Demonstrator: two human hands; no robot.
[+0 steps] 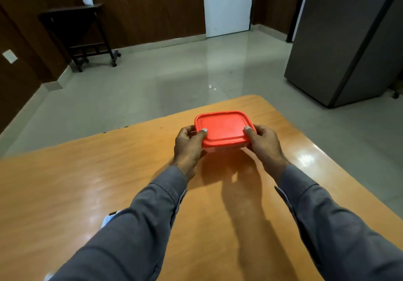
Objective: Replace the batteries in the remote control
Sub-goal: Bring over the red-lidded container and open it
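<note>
Both arms, in grey long sleeves, reach forward over a glossy orange-brown counter (pixel 91 184) to a small rectangular container with a red lid (pixel 224 128). The left hand (pixel 188 144) grips the container's left end, its thumb lying on top of the lid near the left rim and its fingers curled around the side. The right hand (pixel 265 142) mirrors it on the right end, thumb on the lid's right edge and fingers wrapped around the far side. Beneath the lid a strip of the clear or pale container body (pixel 220 150) shows between the two hands; what it holds cannot be made out. Whether the container rests on the counter or is lifted just above it cannot be told, though a dark shadow spreads below it. The remote control cannot be identified; a small white and dark object (pixel 110 216) peeks out beside the left sleeve, too hidden to name.
</note>
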